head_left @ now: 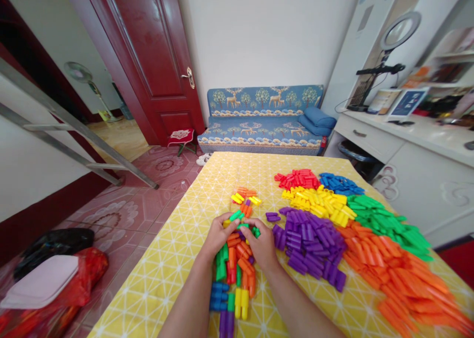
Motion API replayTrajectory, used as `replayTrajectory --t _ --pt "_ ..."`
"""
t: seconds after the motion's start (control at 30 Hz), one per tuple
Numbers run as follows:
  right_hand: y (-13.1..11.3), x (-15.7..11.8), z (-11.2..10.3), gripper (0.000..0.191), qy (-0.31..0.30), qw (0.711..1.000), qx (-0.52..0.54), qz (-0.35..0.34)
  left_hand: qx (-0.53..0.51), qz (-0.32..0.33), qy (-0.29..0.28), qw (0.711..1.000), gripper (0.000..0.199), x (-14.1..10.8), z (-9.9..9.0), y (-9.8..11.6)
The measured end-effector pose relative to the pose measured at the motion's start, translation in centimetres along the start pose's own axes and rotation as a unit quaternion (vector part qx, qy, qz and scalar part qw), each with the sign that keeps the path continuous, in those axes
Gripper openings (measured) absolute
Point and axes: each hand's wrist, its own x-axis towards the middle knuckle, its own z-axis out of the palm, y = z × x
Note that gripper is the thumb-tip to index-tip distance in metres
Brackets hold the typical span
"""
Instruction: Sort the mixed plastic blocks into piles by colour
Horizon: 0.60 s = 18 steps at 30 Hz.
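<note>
A figure of joined plastic building blocks (232,257), peg-shaped and in several colours, lies on the table between my forearms. My left hand (219,235) is closed at its upper part, thumb and fingers pinching around the green blocks (236,215) there. From the other side, my right hand (263,242) is closed on the same part, thumb and fingertips on a green block (243,225). My fingers partly hide the pieces they grip. Beyond them, the figure continues with orange blocks (246,209), yellow ones (237,198) and more orange blocks at the far end.
Right of my hands lie heaps of purple (311,242), yellow (318,202), red (298,178), blue (340,184), green (388,222) and orange blocks (400,274). The yellow patterned tablecloth (159,274) covers the table. Behind it stands a blue sofa (259,126); a ladder (81,135) leans at left.
</note>
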Motion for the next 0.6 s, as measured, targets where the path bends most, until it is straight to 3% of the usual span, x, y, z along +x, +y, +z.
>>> replayTrajectory --t 0.1,0.23,0.37,0.47,0.6 --pt "0.0 -0.1 -0.1 0.016 -0.01 0.999 -0.03 -0.008 0.004 0.0 0.009 1.0 0.03 -0.1 0.0 0.3" --pt "-0.9 -0.3 -0.4 0.011 0.021 0.991 -0.091 -0.092 0.025 0.012 0.019 0.999 0.029 0.0 0.0 0.4" --pt "-2.0 -0.6 -0.6 0.008 0.014 0.98 -0.113 -0.164 0.042 0.022 0.024 0.999 0.028 0.2 0.1 0.1" --pt "-2.4 -1.0 -0.7 0.009 0.025 0.978 -0.117 -0.174 0.052 0.02 0.025 0.998 0.027 0.3 0.1 -0.1" --pt "-3.0 -1.4 -1.1 0.01 0.043 0.985 -0.044 -0.159 0.067 0.017 0.023 0.997 0.028 0.2 0.1 -0.3"
